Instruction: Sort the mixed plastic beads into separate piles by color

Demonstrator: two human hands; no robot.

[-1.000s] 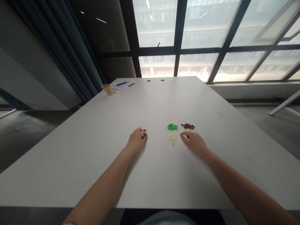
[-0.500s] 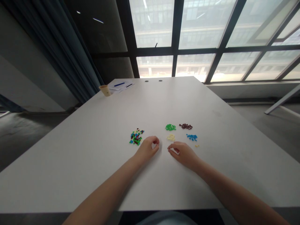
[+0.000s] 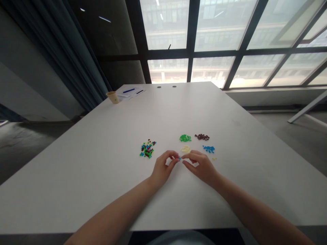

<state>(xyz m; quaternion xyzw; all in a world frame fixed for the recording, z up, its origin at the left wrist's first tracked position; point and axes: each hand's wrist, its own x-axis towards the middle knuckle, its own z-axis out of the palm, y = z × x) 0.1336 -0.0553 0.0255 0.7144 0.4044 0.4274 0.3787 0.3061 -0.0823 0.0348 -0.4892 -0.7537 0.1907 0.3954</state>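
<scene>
My left hand [image 3: 165, 166] pinches a small blue piece [image 3: 180, 158], perhaps a tiny building brick, between thumb and forefinger. Close against it from the right comes my right hand [image 3: 200, 165], its thumb and forefinger slightly apart at the piece; whether they touch it is too small to tell. A mixed heap of coloured pieces [image 3: 147, 149] lies left of my left hand. Just beyond the fingertips is a pale yellow pile [image 3: 185, 149]. Farther off lie a green pile [image 3: 185, 137] and a dark brown pile [image 3: 202, 137], with a blue pile [image 3: 209, 149] right of my right hand.
A few yellow pieces [image 3: 214, 158] lie beside my right hand. On the far left of the white table [image 3: 163, 115] stand a paper cup [image 3: 112, 97] and sheets of paper [image 3: 125, 94] with a blue pen [image 3: 128, 91]. Windows rise behind the table.
My left hand has moved right, bringing a blue piece into view at its fingertips. The two hands now meet at the piece, where before there was a gap between them.
</scene>
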